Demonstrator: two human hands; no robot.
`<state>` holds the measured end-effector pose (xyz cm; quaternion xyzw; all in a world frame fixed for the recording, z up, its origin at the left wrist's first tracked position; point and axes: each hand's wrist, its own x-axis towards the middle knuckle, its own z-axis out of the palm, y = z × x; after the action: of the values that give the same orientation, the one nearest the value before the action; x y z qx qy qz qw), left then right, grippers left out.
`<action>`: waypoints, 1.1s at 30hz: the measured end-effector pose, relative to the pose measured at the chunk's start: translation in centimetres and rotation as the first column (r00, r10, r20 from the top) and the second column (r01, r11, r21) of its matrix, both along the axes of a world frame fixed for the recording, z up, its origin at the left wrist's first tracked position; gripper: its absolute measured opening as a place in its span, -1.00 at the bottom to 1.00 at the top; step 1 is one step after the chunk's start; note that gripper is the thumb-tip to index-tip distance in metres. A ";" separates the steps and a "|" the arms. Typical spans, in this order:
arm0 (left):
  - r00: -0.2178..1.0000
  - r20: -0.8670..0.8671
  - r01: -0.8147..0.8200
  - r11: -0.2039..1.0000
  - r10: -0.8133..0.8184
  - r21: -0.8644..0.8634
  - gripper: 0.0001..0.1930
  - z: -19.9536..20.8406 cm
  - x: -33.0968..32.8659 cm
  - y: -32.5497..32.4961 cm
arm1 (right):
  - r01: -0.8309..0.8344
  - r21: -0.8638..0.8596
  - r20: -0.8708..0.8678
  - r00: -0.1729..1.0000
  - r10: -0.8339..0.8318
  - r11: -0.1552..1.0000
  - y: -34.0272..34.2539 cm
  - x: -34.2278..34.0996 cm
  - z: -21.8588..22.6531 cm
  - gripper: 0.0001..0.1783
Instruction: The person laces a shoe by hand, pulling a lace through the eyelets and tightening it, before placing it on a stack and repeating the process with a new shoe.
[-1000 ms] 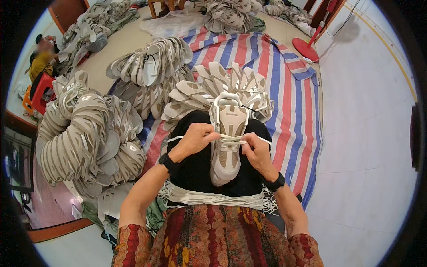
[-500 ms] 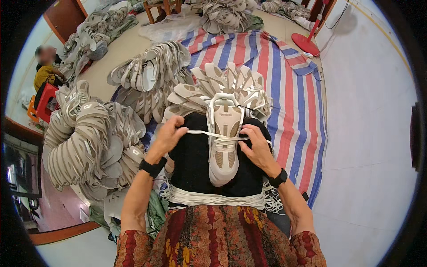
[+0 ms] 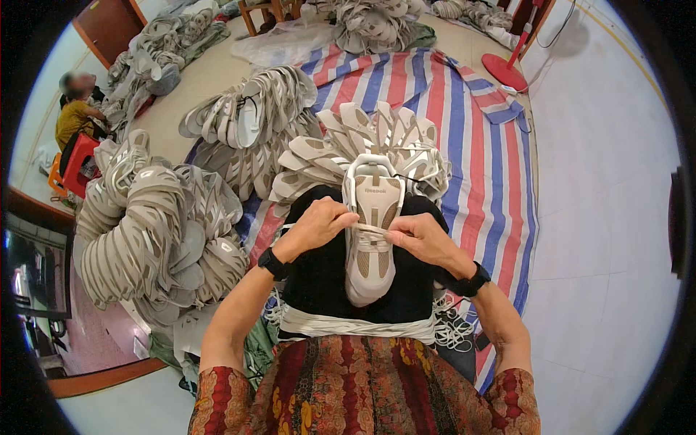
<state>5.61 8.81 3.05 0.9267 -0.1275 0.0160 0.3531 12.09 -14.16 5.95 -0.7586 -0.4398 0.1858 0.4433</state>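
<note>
A beige and white sneaker upper (image 3: 368, 279) lies across my lap on black cloth (image 3: 312, 279), its toe toward me and its opening away. My left hand (image 3: 319, 226) pinches a white shoelace (image 3: 372, 230) at the left edge of the lacing. From the other side, my right hand (image 3: 424, 239) grips the same lace, fingertips close to the upper. The lace runs across the throat between both hands; its loose ends are mostly hidden. Just beyond the upper, a fanned bundle of similar uppers (image 3: 297, 163) touches my knees. A hank of white laces (image 3: 355, 324) crosses my waist.
Stacks of tied uppers (image 3: 134, 239) stand at the left, with another bundle (image 3: 250, 109) farther off. A striped tarp (image 3: 471, 196) covers floor ahead and right. Loose laces (image 3: 453, 330) lie by my right hip. Another person (image 3: 76, 116) sits far left; a red stand base (image 3: 505, 72) is far right.
Both hands have moved inward to the upper's throat, the left hand travelling right. The lace stretched out to the left is now drawn in close between them.
</note>
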 end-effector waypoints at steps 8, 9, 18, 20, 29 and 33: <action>0.982 -0.140 -0.159 0.957 0.128 -0.241 -0.82 0.2 0.2 1.3 | 0.064 -0.103 -0.525 0.844 -0.109 0.993 -1.4 3.0 -1.5 -0.76; 0.980 -0.169 -0.139 0.969 0.105 -0.205 -0.82 0.3 -0.1 1.9 | 0.004 -0.092 -0.481 0.875 -0.048 0.996 -1.9 3.5 -1.3 -0.77; 0.791 -0.449 -0.418 0.903 0.415 0.100 -0.85 5.9 -16.4 16.5 | 0.215 -0.506 -0.026 0.964 -0.264 0.835 -21.6 9.6 6.5 -0.76; 0.747 -0.403 -0.573 0.820 0.529 0.014 -0.85 6.9 -23.3 20.9 | 0.334 -0.554 0.148 0.941 -0.304 0.762 -27.5 10.0 9.3 -0.77; 0.357 0.050 -0.934 0.357 0.933 0.015 -0.84 10.0 -44.8 34.6 | 0.922 -0.206 0.705 0.373 -0.603 0.328 -45.7 7.0 16.2 -0.87; 0.407 -0.016 -0.857 0.376 0.913 -0.351 -0.65 11.5 -50.4 37.6 | 0.979 -0.022 0.873 0.119 -0.472 0.205 -51.7 4.7 17.6 -0.93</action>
<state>-44.74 46.46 14.56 0.7768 0.3628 0.3066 0.4135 16.76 -65.82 23.57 -0.9643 0.0022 -0.2639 -0.0199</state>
